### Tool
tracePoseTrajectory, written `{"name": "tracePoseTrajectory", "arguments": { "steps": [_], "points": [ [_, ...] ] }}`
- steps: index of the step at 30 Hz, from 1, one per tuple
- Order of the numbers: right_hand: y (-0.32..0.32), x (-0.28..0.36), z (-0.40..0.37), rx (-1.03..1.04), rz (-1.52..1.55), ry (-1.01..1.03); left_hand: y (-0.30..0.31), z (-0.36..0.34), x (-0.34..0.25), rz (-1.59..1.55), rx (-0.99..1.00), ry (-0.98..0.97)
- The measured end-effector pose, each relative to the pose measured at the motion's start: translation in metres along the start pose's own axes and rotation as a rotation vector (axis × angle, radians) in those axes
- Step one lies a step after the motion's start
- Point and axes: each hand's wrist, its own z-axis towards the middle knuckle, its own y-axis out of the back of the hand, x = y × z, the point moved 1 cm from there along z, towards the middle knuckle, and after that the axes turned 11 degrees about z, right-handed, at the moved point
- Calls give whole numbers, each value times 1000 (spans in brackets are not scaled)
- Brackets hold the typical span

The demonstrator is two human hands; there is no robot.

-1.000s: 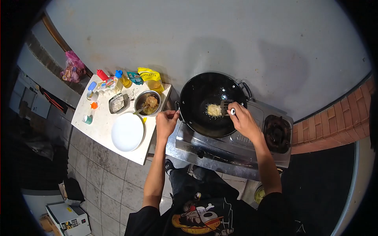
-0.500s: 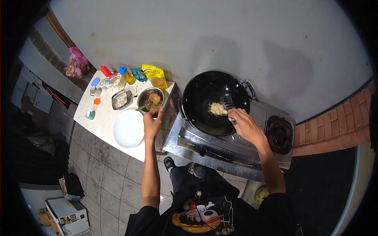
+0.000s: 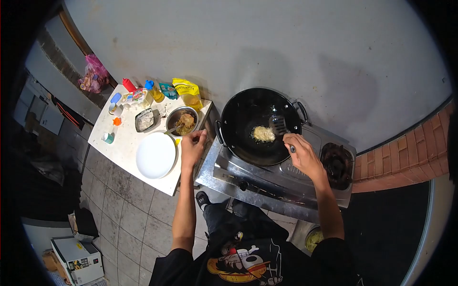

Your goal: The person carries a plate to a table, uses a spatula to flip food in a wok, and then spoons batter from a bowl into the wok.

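My right hand (image 3: 301, 151) is closed around the handle of a black slotted spatula (image 3: 279, 125). The spatula's head is inside a black wok (image 3: 238, 148) on the stove, just beside a pale battered piece of food (image 3: 263, 134) in the oil. My left hand (image 3: 193, 145) hangs between the table and the wok, near the white plate (image 3: 156, 155), its fingers bent together; whether anything is between them is too small to tell. On the table a metal bowl (image 3: 170, 125) holds battered food and a spoon.
On the white table (image 3: 109, 147) stand a flour container (image 3: 144, 120), an oil bottle (image 3: 155, 91), a red bottle (image 3: 128, 85) and a yellow pouch (image 3: 187, 91). A second burner (image 3: 338, 164) is right of the wok. The wall rises behind.
My left hand has moved right, away from the metal bowl and its spoon. My right hand and the spatula have shifted slightly right, leaving a small gap from the food.
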Motion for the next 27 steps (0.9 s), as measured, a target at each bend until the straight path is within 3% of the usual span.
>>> {"name": "tracePoseTrajectory", "arguments": {
  "steps": [8,16,18,27],
  "points": [
    [-1,1,-5,-55,80,-8,-3,-1,-6,40,90,38],
    [-2,-4,-5,-191,171,-51,-3,-2,-7,-21,37,-6],
    [-4,-6,-6,-226,230,-160,-4,-3,-5,-27,36,-8],
    [-3,-28,-6,-226,182,-187,-5,-5,-1,-31,31,-9]
  ]
}}
